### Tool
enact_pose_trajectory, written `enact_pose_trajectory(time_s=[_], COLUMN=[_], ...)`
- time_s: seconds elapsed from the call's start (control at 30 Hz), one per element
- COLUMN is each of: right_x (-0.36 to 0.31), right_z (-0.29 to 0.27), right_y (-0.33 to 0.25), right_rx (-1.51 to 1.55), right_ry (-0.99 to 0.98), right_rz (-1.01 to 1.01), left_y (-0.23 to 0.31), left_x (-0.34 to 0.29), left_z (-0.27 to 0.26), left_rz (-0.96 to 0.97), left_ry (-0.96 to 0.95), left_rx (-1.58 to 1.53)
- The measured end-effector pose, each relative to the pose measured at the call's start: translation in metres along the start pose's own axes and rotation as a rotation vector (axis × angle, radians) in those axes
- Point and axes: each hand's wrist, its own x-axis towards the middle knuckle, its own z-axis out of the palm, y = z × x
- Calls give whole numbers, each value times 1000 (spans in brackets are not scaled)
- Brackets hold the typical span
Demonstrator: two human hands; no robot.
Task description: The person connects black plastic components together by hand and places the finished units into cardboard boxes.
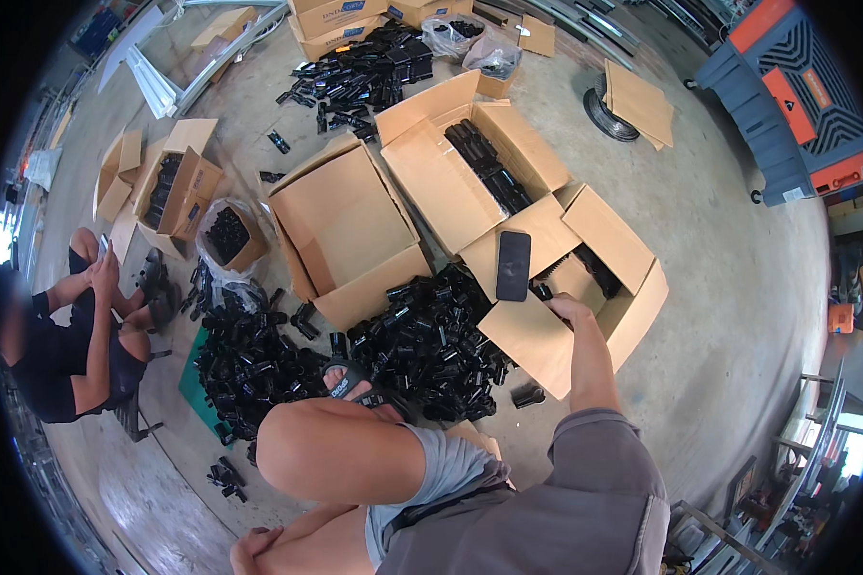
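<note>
My right hand (571, 309) reaches over an open cardboard box (637, 321) on the right. Its fingers are closed on a small black part (543, 290), mostly covered by the hand. More black parts (596, 270) lie inside that box. A dark phone (513, 265) rests on the box's flap, just left of the hand. Low in the picture, my left hand (251, 550) lies against my leg; its fingers are too hidden to read. Heaps of loose black plastic parts (431, 345) spread over the floor by my sandalled foot.
An open box (345, 225) stands ahead, beside another box (431, 182) holding rows of black parts. At left a seated person (77, 335) holds a phone. A lined box (228, 235) of parts stands near them. A grey-orange machine (786, 105) is at far right.
</note>
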Motion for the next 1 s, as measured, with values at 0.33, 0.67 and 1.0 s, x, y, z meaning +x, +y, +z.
enact_pose_trajectory(time_s=[0.33, 0.67, 1.0], right_x=[-12, 19, -14], right_z=[17, 2, 5], right_y=[-40, 24, 12], right_rx=[-23, -222, -235], right_ry=[242, 183, 548], right_rz=[-389, -216, -68], left_y=[-8, -11, -6], left_x=[2, 5, 6], left_z=[-2, 2, -3], left_rz=[-7, 6, 10], left_ry=[-3, -1, -2], left_rx=[16, 7, 48])
